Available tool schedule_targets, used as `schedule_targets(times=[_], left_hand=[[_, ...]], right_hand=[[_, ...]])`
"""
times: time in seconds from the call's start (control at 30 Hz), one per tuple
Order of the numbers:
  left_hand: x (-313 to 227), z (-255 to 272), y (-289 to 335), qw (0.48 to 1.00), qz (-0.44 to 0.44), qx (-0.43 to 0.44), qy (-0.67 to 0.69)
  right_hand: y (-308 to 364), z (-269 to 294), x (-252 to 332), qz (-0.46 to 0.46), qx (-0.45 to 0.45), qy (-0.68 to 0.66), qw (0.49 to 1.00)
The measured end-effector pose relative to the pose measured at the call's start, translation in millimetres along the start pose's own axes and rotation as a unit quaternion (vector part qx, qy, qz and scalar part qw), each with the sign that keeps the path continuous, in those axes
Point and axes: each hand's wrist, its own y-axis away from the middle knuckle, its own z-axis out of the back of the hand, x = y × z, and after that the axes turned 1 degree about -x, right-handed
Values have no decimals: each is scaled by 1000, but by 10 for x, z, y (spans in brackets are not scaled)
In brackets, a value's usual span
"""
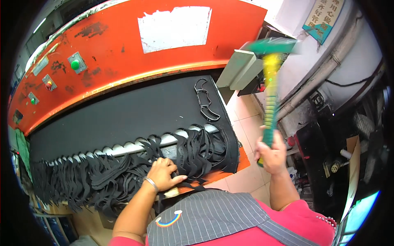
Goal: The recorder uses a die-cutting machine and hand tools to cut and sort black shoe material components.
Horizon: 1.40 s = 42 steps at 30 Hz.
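My right hand is closed round the lower handle of a hammer, raised upright to the right of the machine. Its handle is yellow and green; the green head is smeared by motion. My left hand lies on a mass of black fabric strips, thumb stretched out to the right and the other fingers pointing away from me. The strips hang over the near edge of a black sheet, whose cut edge is scalloped. Toward the sheet's far right corner lies a wavy metal cutting die, out of both hands' touch.
Behind the sheet stands an orange machine beam with green and red buttons at its left. Grey panels jut out at its right end. Pipes run along the right wall. Below is a tiled floor; clutter fills the right side.
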Motion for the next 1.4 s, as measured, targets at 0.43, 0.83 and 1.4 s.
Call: schedule_targets(times=[0.43,0.83,1.4], left_hand=[[7,-72,39,999,35,-18,-6],[172,-218,102,999,14,-50,-2],[197,-196,164,998,19,-55,-26]], right_hand=[[248,476,-922,-135,199,371,897],[419,612,-1483,-84,158,402,898],[396,632,-1351,-282,72,217,932]])
